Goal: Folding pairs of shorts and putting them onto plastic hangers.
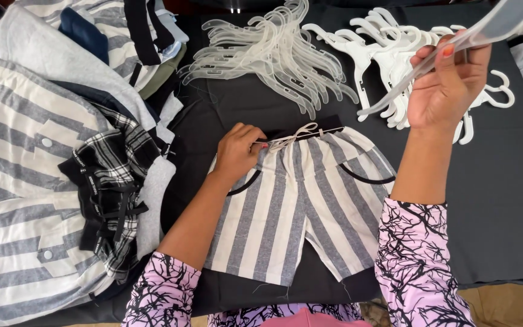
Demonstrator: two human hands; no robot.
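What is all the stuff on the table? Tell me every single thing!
striped shorts: one, grey and cream, middle of table, laid flat
clear hangers: a pile, see-through, top middle
white hangers: a pile, white, top right
single hanger: one, clear, held up
clothes pile: many, striped, checked, grey, left side
black cloth: one, covers table
left hand: on shorts' waistband
right hand: fingers gripping single hanger
sleeves: two, pink with black lines

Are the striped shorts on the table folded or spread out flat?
Spread flat: the striped shorts lie open on the dark table, both legs and waistband showing, left hand at the waistband.
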